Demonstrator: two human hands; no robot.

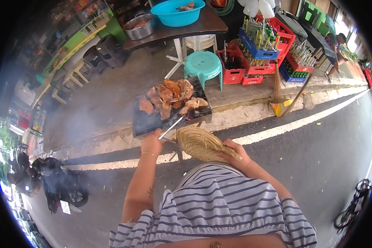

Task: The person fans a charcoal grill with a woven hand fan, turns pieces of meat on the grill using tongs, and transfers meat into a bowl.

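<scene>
Several pieces of browned meat [166, 95] lie heaped on a dark metal charcoal grill [142, 125], with smoke drifting off to its left. My left hand [152, 142] grips metal tongs [171, 127] at the grill's near edge. The tongs' far end reaches the meat at the right side of the pile; whether it pinches a piece, I cannot tell. In my right hand [235, 153] is the handle of a woven straw fan [198, 142], held low in front of my body, just below the grill's near right corner.
Behind the grill stand a turquoise plastic stool [203, 62] and a brown table [207, 26] bearing a metal pot [140, 28] and blue basin [176, 14]. Bottle crates [232, 76], a broom [276, 83] and a dustpan [280, 107] are to the right. Motorcycles [65, 186] flank the road.
</scene>
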